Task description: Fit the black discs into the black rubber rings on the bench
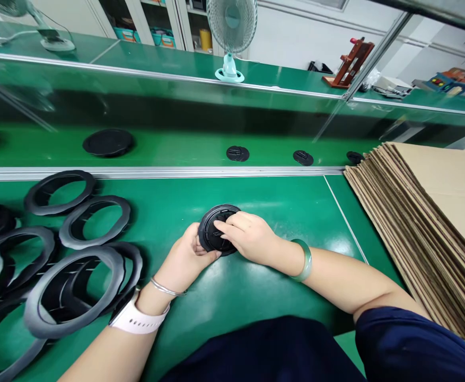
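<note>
A round black plastic piece [210,233] with a raised rim is held tilted over the green worktop, in the middle of the head view. My left hand [190,257] grips its left and lower edge, thumb along the near side. From the right, my right hand [252,239] reaches over the face of the piece, thumb and fingers closed together at its centre on a raised black part. The fingers hide much of that centre, so I cannot tell whether the part is separate.
Several black rings [75,292] lie piled at left. Flat cardboard sheets [423,228] are stacked at right. Beyond a metal rail [168,173], a green strip carries a large black disc [108,142] and small black discs [237,154]. A fan [232,32] stands on the shelf behind.
</note>
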The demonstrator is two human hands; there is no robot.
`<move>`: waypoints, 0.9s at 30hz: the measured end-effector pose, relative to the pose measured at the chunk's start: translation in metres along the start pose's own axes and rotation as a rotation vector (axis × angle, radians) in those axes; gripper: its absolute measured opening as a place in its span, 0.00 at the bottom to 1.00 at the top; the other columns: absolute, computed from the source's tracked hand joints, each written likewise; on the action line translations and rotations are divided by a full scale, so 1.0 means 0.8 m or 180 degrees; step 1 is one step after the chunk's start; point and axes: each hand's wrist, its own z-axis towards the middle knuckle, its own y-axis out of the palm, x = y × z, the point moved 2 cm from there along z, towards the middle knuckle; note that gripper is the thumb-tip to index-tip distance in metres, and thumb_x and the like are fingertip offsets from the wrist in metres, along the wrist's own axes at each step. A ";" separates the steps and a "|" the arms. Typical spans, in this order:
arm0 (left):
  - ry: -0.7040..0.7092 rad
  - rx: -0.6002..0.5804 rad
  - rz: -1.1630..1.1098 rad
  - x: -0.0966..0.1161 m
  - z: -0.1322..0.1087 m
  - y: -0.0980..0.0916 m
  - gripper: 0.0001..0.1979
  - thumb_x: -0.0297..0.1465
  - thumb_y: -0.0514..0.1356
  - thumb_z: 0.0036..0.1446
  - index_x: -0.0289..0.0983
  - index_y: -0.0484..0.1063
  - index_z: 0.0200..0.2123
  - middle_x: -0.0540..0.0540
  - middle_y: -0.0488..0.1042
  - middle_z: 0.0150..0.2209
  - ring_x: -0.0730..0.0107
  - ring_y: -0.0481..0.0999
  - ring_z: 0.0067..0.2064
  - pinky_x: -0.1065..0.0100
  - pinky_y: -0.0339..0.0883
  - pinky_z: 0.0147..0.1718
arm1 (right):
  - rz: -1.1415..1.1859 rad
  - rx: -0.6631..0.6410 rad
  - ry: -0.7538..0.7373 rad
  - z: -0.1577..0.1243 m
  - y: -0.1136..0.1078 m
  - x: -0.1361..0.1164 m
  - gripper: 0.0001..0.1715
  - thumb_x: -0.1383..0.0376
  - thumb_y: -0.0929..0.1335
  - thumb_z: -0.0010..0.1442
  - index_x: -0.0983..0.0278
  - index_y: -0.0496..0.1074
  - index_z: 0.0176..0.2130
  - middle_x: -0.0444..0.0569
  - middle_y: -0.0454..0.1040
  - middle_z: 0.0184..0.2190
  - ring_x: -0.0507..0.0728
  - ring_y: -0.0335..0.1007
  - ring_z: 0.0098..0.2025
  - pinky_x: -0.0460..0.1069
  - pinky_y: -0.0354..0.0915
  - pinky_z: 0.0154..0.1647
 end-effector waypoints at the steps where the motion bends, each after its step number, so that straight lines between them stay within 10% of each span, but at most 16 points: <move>1: -0.0007 -0.0001 -0.0013 0.000 0.000 0.000 0.32 0.36 0.73 0.41 0.38 0.63 0.47 0.48 0.79 0.39 0.57 0.82 0.41 0.55 0.76 0.43 | -0.0067 -0.0046 0.0007 0.000 0.002 -0.001 0.16 0.72 0.61 0.69 0.70 0.70 0.53 0.56 0.74 0.39 0.60 0.68 0.41 0.55 0.70 0.45; 7: -0.0007 -0.0001 -0.0164 -0.001 -0.001 0.000 0.33 0.35 0.74 0.40 0.38 0.63 0.48 0.47 0.80 0.39 0.57 0.82 0.41 0.56 0.77 0.43 | -0.0097 -0.0185 0.0076 0.007 -0.001 -0.006 0.15 0.71 0.62 0.68 0.70 0.73 0.51 0.58 0.73 0.40 0.62 0.66 0.44 0.56 0.69 0.43; 12: 0.0116 0.0108 -0.0310 -0.006 0.000 -0.002 0.32 0.33 0.74 0.42 0.39 0.62 0.48 0.47 0.80 0.42 0.59 0.82 0.44 0.57 0.75 0.48 | 0.0596 0.0726 0.0835 0.006 -0.019 0.006 0.21 0.63 0.65 0.69 0.64 0.68 0.59 0.58 0.68 0.54 0.63 0.63 0.55 0.60 0.64 0.57; 17: 0.0165 0.0112 -0.0073 -0.007 0.000 -0.001 0.31 0.35 0.72 0.45 0.38 0.61 0.49 0.44 0.80 0.43 0.58 0.82 0.44 0.56 0.75 0.48 | 0.1866 0.0564 0.2225 0.005 0.001 0.029 0.14 0.64 0.69 0.66 0.64 0.74 0.51 0.51 0.72 0.42 0.58 0.69 0.46 0.56 0.66 0.52; 27: 0.0192 0.0145 0.0175 -0.005 -0.001 0.000 0.35 0.37 0.71 0.45 0.37 0.60 0.53 0.41 0.78 0.46 0.52 0.81 0.47 0.53 0.76 0.47 | 0.2482 0.0888 0.2836 0.012 0.031 0.038 0.12 0.66 0.76 0.52 0.62 0.69 0.32 0.43 0.71 0.32 0.55 0.68 0.36 0.50 0.64 0.39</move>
